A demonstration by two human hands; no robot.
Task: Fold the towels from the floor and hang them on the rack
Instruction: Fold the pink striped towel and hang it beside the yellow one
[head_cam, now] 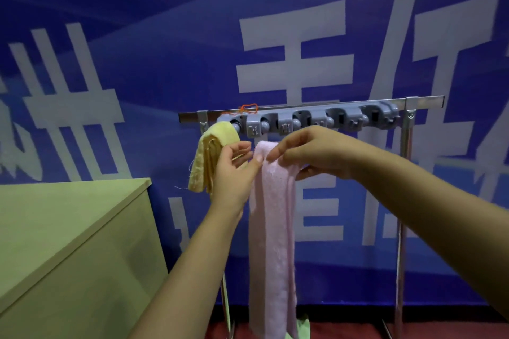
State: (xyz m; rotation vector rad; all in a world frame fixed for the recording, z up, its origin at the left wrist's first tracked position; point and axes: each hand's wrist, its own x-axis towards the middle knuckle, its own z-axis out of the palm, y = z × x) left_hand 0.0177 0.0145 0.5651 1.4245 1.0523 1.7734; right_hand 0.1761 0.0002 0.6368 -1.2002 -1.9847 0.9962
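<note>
While the long pink folded towel point(272, 242) hangs down under the grey plastic clip strip on the metal rack point(308, 118), both hands hold its top. The left hand point(237, 170) pinches the left edge, and the right hand point(311, 151) pinches the right side (thumb underneath). Left of the pink towel, a yellow folded towel point(209, 154) hangs from the rack's first clip.
</note>
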